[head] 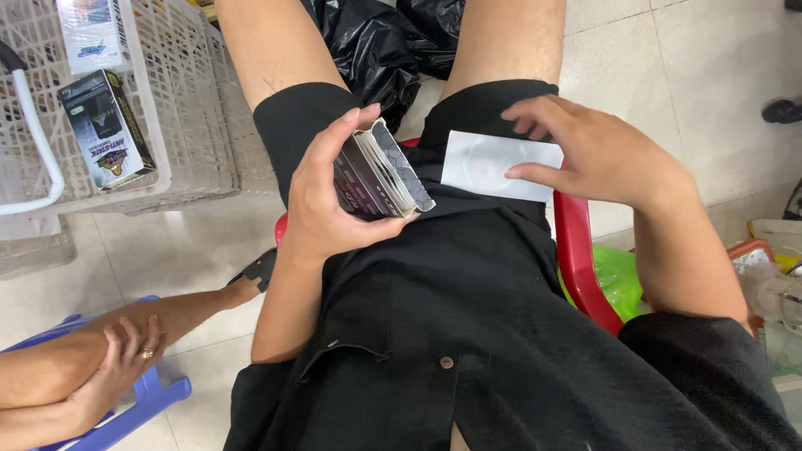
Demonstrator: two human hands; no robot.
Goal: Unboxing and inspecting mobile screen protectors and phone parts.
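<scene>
1. Dark box, open at its near end, sits gripped in the left hand above the left thigh.
2. Right hand, fingers spread, presses a white sleeve flat on the right thigh.
3. White plastic basket on the floor holds another dark box.

My left hand curls shut, thumb up, gripping; my right hand lies flat, fingers spread leftward.
</scene>
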